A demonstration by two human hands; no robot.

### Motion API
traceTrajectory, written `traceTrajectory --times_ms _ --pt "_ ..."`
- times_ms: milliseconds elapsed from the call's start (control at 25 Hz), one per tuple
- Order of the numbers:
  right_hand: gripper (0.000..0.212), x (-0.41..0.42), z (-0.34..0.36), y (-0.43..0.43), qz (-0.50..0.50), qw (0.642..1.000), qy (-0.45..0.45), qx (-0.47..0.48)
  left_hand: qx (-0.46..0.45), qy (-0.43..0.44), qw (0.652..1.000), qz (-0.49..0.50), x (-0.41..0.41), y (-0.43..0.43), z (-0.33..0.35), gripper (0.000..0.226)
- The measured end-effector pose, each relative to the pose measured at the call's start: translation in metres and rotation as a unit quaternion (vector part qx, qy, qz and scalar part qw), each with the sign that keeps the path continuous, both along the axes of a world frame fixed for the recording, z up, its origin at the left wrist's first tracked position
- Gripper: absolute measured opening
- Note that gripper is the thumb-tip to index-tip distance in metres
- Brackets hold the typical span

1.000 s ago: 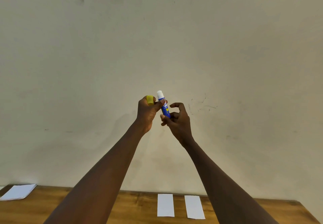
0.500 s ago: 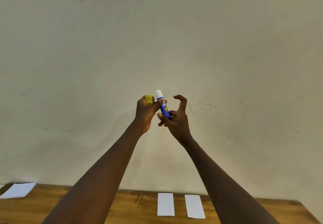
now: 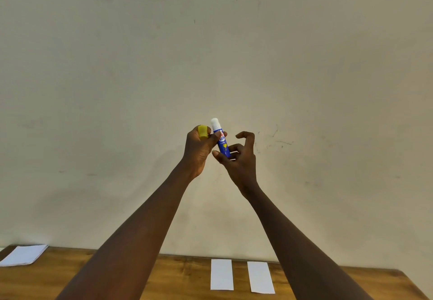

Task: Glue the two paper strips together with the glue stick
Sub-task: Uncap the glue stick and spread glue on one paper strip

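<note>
Both left hand (image 3: 196, 152), right hand (image 3: 241, 162) pinch glue stick (image 3: 222, 144).

Above the wooden table (image 3: 187, 276) I can see two bare arms. The left forearm (image 3: 131, 236) and the right forearm (image 3: 297, 241) are long and lean, uncovered along their whole visible length, each narrowing to a slim wrist. The left hand (image 3: 199, 152) and right hand (image 3: 241, 164) are bare too, with creased knuckles.

Scuffed cream wall (image 3: 304, 65) behind wooden table (image 3: 182, 276)
</note>
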State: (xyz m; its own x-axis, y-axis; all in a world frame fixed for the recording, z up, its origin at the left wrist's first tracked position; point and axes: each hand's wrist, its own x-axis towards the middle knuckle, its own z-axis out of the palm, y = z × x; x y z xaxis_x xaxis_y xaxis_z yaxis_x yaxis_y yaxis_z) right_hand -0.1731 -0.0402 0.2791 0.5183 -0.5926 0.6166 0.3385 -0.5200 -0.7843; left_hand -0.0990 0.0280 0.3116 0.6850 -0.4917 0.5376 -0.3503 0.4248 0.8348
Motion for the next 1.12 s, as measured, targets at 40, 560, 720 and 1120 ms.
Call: traceTrajectory --times_ms 40,560,720,1120 --pt "0.054 0.0006 -0.0004 0.0 -0.021 1.0 -0.004 -0.008 0.001 -0.01 1.0 0.002 -0.0002 0.0001 0.0008 0.023" --pt "0.053 0.0041 -0.0001 0.0014 -0.048 0.995 -0.015 -0.086 -0.007 -0.032 0.999 0.023 -0.0053 0.0017 0.006 0.026" --pt "0.039 -0.0001 0.0037 0.0011 0.068 0.998 0.0 -0.004 0.011 -0.049 0.998 0.026 -0.0039 0.0004 0.0075 0.025" --pt "0.063 -0.0012 0.0045 -0.004 -0.056 0.995 -0.023 -0.08 0.017 -0.025 0.999 0.04 -0.0035 0.0033 0.0062 0.029"
